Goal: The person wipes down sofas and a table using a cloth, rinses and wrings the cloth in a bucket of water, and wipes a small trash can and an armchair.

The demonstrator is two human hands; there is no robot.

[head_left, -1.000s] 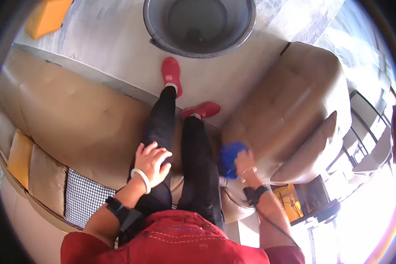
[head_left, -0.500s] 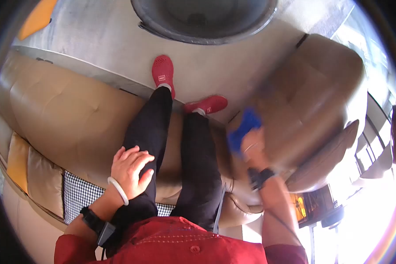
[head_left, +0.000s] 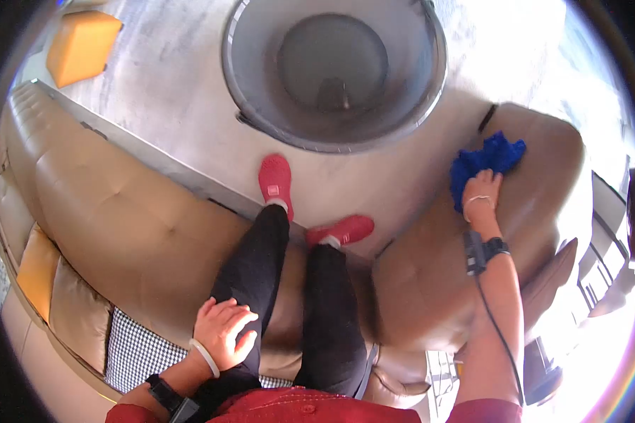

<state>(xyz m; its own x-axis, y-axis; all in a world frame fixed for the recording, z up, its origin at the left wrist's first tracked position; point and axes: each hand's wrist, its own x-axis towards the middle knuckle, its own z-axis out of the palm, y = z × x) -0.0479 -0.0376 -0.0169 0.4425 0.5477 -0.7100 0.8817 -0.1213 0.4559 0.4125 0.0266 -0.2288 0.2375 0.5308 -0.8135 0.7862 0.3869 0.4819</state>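
Note:
My right hand [head_left: 482,192] presses on a crumpled blue cloth [head_left: 497,155] near the far end of the brown leather seat [head_left: 430,282] on the right. Part of the cloth hangs over that seat's left edge. My left hand [head_left: 222,331] rests on my left thigh, its fingers somewhat spread and nothing in it. A white band circles the left wrist, and dark devices are strapped to both forearms.
A large grey round table or tub [head_left: 331,134] stands ahead on the pale floor. The brown sofa [head_left: 134,204] runs along the left, with yellow, brown and checked cushions [head_left: 137,352]. A yellow stool [head_left: 83,49] stands at the far left. My red shoes are on the floor.
My right hand and the blue cloth have moved forward and to the right, across the brown seat to its far end. My left hand stays on my thigh. The camera view has shifted.

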